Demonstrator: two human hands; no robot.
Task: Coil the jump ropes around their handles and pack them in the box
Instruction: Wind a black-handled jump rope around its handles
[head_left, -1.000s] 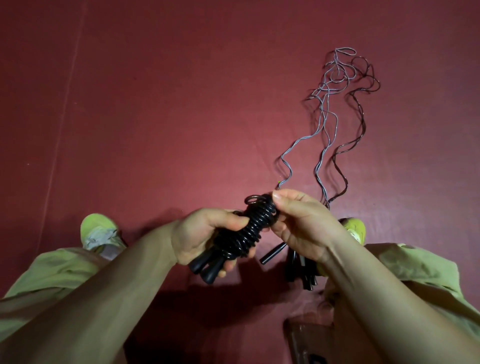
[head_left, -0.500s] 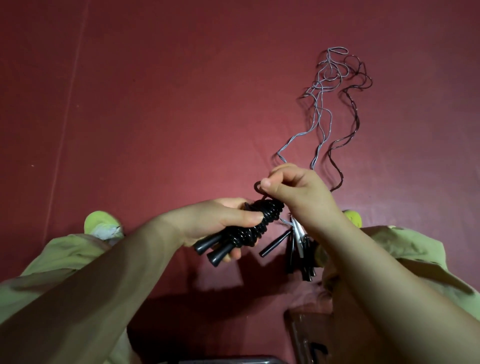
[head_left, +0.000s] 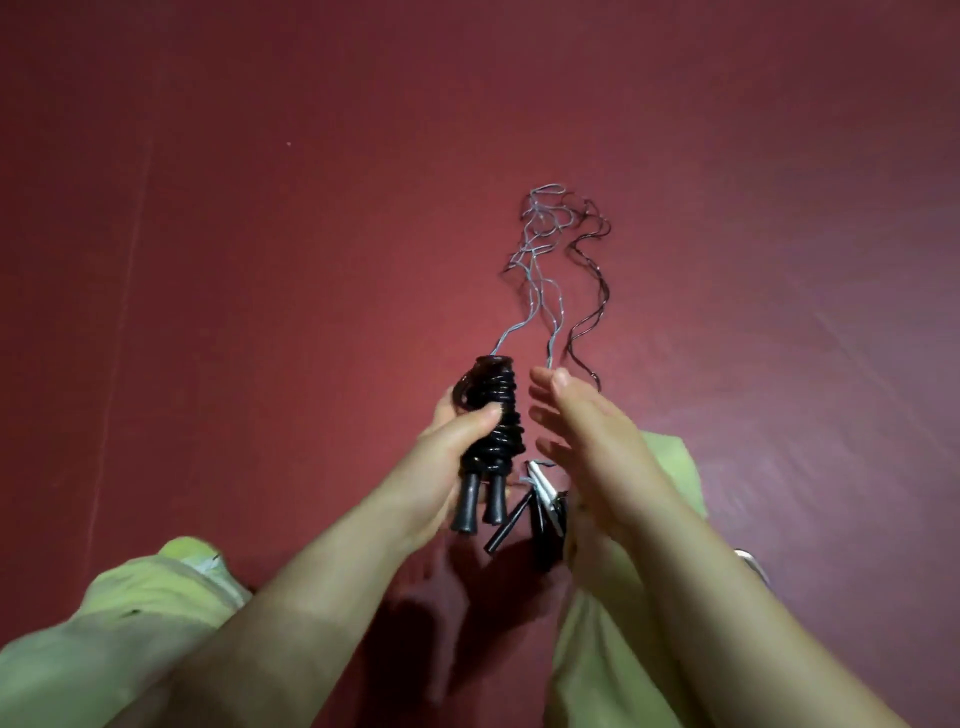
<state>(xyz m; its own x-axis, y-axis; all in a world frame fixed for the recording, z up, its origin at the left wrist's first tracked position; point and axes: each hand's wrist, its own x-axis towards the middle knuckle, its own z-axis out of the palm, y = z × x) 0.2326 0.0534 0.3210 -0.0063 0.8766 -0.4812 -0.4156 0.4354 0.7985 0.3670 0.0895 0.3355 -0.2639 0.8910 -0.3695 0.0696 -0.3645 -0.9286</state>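
Note:
My left hand (head_left: 452, 452) grips a black jump rope (head_left: 491, 410) coiled tightly around its two black handles, held nearly upright with the handle ends pointing down. My right hand (head_left: 576, 431) hovers just to the right of the coil with fingers straight, holding nothing. Under my right hand, several more black and silver handles (head_left: 540, 512) lie bunched on the floor. Their loose ropes, grey (head_left: 540, 260) and dark (head_left: 589, 291), trail away across the floor in wavy lines.
The floor (head_left: 260, 260) is a dark red mat. My legs in light green trousers (head_left: 104, 634) frame the bottom of the view, the right knee (head_left: 670, 467) close under my right forearm. No box shows in this frame.
My right hand has let go of the rope's end loop and opened beside the coil. My left hand has turned the coiled rope from slanted to nearly upright.

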